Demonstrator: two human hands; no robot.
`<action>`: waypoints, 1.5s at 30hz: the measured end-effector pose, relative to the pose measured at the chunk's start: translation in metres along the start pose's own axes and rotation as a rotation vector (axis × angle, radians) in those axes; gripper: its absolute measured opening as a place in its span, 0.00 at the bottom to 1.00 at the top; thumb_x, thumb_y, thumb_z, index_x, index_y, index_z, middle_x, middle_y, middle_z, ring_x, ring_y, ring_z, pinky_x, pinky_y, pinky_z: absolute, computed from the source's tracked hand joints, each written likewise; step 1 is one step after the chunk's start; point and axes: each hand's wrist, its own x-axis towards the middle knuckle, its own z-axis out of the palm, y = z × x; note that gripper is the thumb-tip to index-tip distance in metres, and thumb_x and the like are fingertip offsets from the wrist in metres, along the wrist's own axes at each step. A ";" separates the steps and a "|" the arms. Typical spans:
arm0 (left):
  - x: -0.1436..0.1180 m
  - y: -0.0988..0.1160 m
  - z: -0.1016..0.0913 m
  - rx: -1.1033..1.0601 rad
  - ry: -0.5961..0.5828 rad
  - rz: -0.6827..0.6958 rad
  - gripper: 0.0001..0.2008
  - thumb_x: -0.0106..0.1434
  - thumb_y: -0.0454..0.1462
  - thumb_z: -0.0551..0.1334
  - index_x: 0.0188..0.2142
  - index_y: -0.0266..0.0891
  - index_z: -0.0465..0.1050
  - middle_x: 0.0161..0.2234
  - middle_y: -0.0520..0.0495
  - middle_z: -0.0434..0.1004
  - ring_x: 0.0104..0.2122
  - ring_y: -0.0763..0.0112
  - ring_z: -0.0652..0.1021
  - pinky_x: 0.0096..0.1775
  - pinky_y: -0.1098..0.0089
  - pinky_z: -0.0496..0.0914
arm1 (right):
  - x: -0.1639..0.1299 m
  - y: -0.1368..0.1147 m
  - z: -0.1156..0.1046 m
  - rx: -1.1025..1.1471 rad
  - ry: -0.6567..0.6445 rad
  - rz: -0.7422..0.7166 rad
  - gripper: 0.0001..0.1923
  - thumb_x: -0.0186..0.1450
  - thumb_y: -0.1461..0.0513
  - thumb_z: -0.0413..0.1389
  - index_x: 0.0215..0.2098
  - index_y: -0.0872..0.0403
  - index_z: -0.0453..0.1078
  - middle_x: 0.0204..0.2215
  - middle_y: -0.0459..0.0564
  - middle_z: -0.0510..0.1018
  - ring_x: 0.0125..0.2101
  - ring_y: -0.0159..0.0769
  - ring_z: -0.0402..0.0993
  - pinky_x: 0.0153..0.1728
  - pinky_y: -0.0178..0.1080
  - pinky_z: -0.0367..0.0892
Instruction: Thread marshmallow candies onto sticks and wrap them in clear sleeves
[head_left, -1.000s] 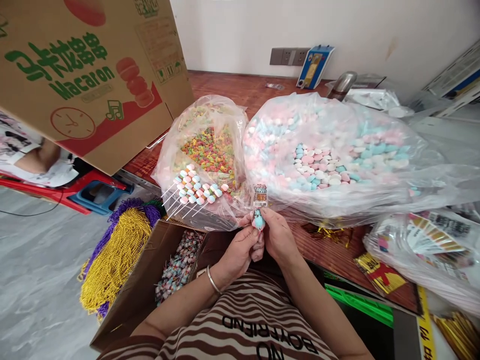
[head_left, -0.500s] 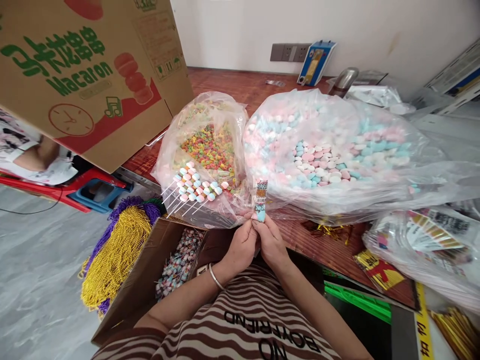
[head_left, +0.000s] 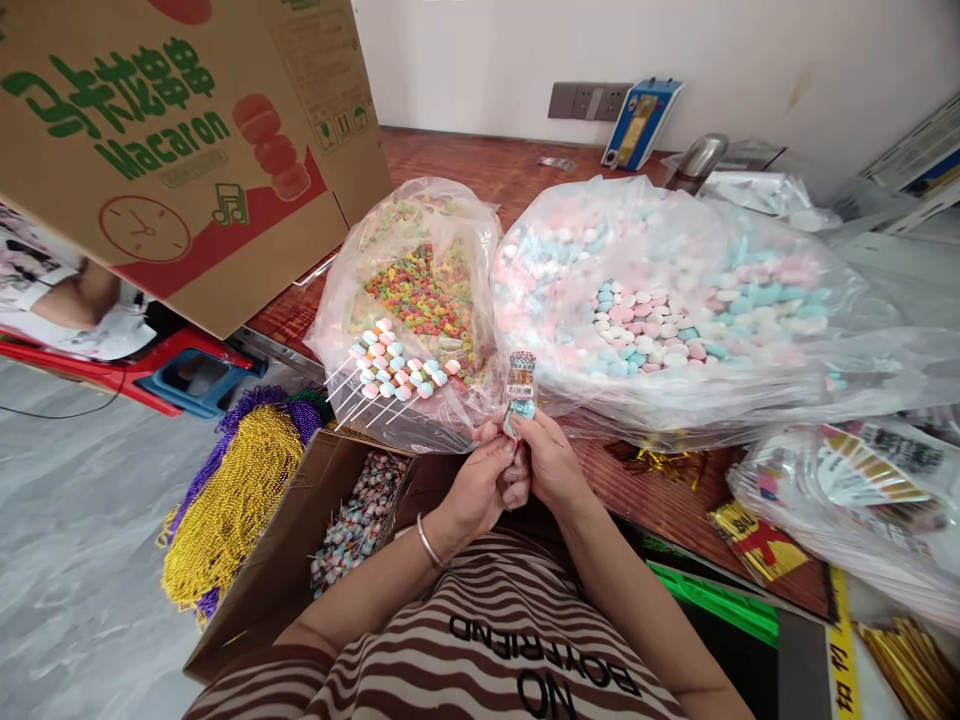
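Note:
Close to my body, my left hand (head_left: pixel 480 482) and my right hand (head_left: pixel 549 462) meet with fingers closed on a small printed candy packet (head_left: pixel 521 378). The packet stands upright, with a barcode label and a blue lower part facing me. My right thumb presses its lower end, while my left fingers pinch just below. My fingers hide its bottom. Left of the packet, several skewers of pastel marshmallows (head_left: pixel 397 365) lie on a clear bag of colourful cereal rings (head_left: pixel 424 300). Right of it, a large clear bag holds pink, white and blue marshmallows (head_left: pixel 652 325).
A big cardboard carton (head_left: pixel 187 150) stands at left. Below the table edge, an open box (head_left: pixel 262 550) holds many wrapped sweets (head_left: pixel 360 520). Gold bead strings (head_left: pixel 240 510) hang beside it. Plastic packaging (head_left: pixel 847 480) lies at right. Another person's arm (head_left: pixel 79 295) shows far left.
My right hand has turned and its thumb has moved onto the packet's lower front. My left hand has shifted slightly down and left, and the barcode now faces me more squarely.

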 end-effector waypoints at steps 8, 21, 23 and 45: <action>0.003 -0.002 -0.012 0.392 0.088 0.187 0.19 0.65 0.51 0.65 0.32 0.37 0.70 0.21 0.55 0.67 0.22 0.77 0.66 0.27 0.73 0.60 | 0.005 -0.004 -0.007 -0.242 -0.166 -0.004 0.20 0.65 0.51 0.55 0.50 0.54 0.74 0.32 0.47 0.82 0.12 0.28 0.68 0.12 0.33 0.64; 0.013 -0.002 -0.009 -0.151 0.238 0.264 0.16 0.58 0.44 0.72 0.43 0.36 0.82 0.42 0.43 0.84 0.46 0.64 0.80 0.53 0.66 0.70 | -0.016 0.030 -0.005 -1.111 0.218 -0.647 0.14 0.74 0.58 0.47 0.38 0.53 0.72 0.32 0.54 0.79 0.33 0.41 0.73 0.37 0.41 0.66; 0.011 -0.001 -0.008 -0.129 0.208 0.269 0.17 0.59 0.44 0.71 0.44 0.36 0.82 0.41 0.43 0.84 0.43 0.65 0.80 0.50 0.67 0.72 | -0.013 0.031 -0.006 -1.037 0.192 -0.596 0.14 0.73 0.57 0.47 0.33 0.51 0.69 0.26 0.50 0.76 0.27 0.38 0.69 0.31 0.38 0.62; -0.004 0.002 -0.021 0.413 0.358 0.425 0.18 0.63 0.50 0.67 0.35 0.36 0.82 0.29 0.46 0.79 0.33 0.66 0.77 0.35 0.70 0.72 | -0.026 0.048 -0.004 -0.331 -0.119 -0.181 0.24 0.70 0.42 0.53 0.34 0.53 0.69 0.17 0.41 0.67 0.16 0.28 0.60 0.18 0.32 0.56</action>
